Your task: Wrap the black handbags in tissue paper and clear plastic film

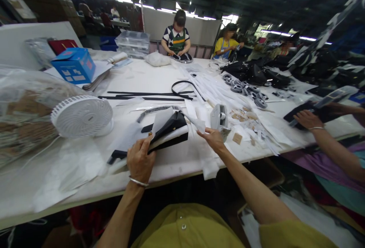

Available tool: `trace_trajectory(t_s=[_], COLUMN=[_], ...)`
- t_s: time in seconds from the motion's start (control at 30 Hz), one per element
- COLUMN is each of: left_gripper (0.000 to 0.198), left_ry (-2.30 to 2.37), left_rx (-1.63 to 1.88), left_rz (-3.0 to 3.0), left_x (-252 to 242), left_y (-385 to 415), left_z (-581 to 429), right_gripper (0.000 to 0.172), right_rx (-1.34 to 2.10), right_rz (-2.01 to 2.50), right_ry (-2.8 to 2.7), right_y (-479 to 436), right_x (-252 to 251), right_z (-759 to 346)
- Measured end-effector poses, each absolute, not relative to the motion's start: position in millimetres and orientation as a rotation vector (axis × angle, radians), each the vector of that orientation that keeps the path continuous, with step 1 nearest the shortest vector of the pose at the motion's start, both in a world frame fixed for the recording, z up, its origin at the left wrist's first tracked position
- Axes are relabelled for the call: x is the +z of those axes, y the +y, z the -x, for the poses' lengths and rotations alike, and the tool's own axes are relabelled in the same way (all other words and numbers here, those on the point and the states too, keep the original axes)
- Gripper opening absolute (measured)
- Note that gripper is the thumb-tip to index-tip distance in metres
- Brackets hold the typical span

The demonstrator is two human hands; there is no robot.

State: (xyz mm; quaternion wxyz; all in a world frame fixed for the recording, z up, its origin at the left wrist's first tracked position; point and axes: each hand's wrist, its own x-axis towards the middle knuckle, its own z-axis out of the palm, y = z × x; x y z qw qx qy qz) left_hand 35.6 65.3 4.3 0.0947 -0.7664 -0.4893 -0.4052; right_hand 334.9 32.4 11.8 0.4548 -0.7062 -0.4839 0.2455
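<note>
A black handbag (171, 126), with white sheets on and inside it, lies tilted on the table in front of me. My left hand (141, 158) is closed around its near left edge, the thumb on top. A wrapped handle (156, 108) arches behind the bag, and a black strap end (116, 156) sticks out to the left of my left hand. To the right of the bag, my right hand (212, 138) pinches the end of a thin white paper sheet (196, 122) that stretches from the bag's upper side.
A white fan (82, 117) and a blue box (74, 65) stand at the left. Black straps (148, 96) lie behind the bag. A white tape dispenser (218, 117), brown tags (237, 138) and grey rolls (242, 87) are to the right. A co-worker's hand (308, 119) works at far right.
</note>
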Motion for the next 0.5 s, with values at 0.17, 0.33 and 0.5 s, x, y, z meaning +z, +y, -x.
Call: trace_trajectory(t_s=[0.17, 0.33, 0.5], left_gripper=[0.039, 0.037, 0.035], left_ry=[-1.509, -1.581, -1.68], left_rx=[-1.219, -1.244, -1.287], left_rz=[2.275, 2.256, 2.224], left_x=[6, 9, 12], left_y=[66, 69, 72], left_z=[-35, -31, -27], right_gripper=[0.007, 0.016, 0.033], right_rx=[0.692, 0.734, 0.419], right_rz=[1.528, 1.283, 1.561], right_ry=[-1.699, -2.133, -1.963], right_y=[30, 18, 26], right_x=[-9, -29, -28], right_z=[-277, -247, -268])
